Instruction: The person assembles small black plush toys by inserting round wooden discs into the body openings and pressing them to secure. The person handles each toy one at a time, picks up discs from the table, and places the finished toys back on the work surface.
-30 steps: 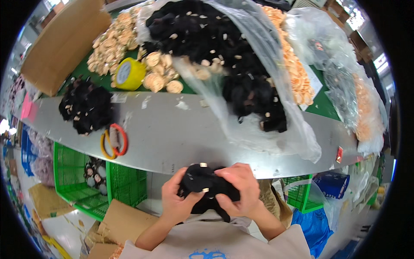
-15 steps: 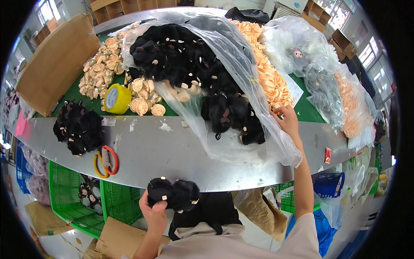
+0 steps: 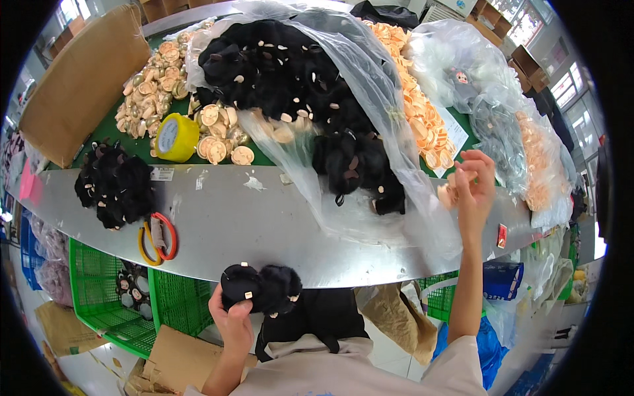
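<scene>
My left hand (image 3: 232, 323) is closed on a black plush toy (image 3: 261, 289) with small cream tabs, held just off the table's near edge. My right hand (image 3: 474, 188) is raised over the right part of the table, fingers bent together. At its fingertips is a peach-coloured plastic piece (image 3: 449, 193), slightly blurred. Just beyond lies a long heap of similar peach pieces (image 3: 432, 142). A clear plastic bag (image 3: 370, 72), open toward me, holds a big pile of black plush toys (image 3: 277, 72). More black plush toys (image 3: 115, 185) lie at the left.
Orange-handled scissors (image 3: 158, 239) lie near the left front edge. Yellow tape (image 3: 177, 137) stands beside gold-and-peach round pieces (image 3: 155, 86). A cardboard sheet (image 3: 86, 86) rises at far left. Filled clear bags (image 3: 495, 132) lie right, a red packet (image 3: 502, 235) nearer. Green crates (image 3: 112, 297) sit below the table.
My right hand has drawn back from the peach heap, moving right with a peach piece at its fingers. My left hand still holds the black plush toy. The whole view has shifted slightly.
</scene>
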`<action>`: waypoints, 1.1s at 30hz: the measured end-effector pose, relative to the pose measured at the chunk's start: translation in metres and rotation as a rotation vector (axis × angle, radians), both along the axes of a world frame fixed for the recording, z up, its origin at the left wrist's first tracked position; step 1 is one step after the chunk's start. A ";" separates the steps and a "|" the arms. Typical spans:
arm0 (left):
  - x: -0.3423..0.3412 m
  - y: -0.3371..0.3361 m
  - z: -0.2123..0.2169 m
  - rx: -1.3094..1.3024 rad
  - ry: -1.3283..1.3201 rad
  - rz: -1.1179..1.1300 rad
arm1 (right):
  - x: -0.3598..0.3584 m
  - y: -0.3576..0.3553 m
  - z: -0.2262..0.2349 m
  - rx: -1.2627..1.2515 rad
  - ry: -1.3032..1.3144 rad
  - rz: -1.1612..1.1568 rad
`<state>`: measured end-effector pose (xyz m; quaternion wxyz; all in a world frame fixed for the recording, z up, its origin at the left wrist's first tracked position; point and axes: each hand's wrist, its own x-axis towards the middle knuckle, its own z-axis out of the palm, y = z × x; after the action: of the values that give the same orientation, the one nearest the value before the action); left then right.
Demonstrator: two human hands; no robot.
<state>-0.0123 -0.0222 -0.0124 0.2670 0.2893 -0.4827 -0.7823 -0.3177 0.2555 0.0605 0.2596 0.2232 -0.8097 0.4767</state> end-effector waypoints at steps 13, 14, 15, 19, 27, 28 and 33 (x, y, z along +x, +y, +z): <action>-0.014 0.015 0.018 -0.029 -0.062 -0.136 | -0.037 0.018 0.002 0.071 -0.103 -0.224; -0.015 0.016 0.019 -0.020 -0.056 -0.117 | -0.045 0.024 -0.001 0.069 -0.114 -0.227; -0.016 0.017 0.019 -0.010 -0.050 -0.098 | -0.049 0.027 -0.002 0.052 -0.165 -0.192; -0.010 0.014 0.011 0.011 -0.092 -0.095 | -0.072 0.048 -0.040 -0.198 -0.411 -0.144; 0.000 0.007 -0.007 0.003 -0.133 -0.144 | -0.079 0.068 -0.073 -0.327 -0.484 -0.197; 0.000 0.007 -0.007 0.002 -0.145 -0.146 | -0.077 0.067 -0.073 -0.373 -0.502 -0.179; 0.003 0.006 -0.015 -0.027 -0.155 -0.168 | -0.074 0.069 -0.079 0.011 -0.373 -0.303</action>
<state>-0.0092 -0.0166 -0.0272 0.1661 0.3039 -0.5350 -0.7706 -0.3915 0.3247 -0.0183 0.1729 0.0088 -0.8705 0.4607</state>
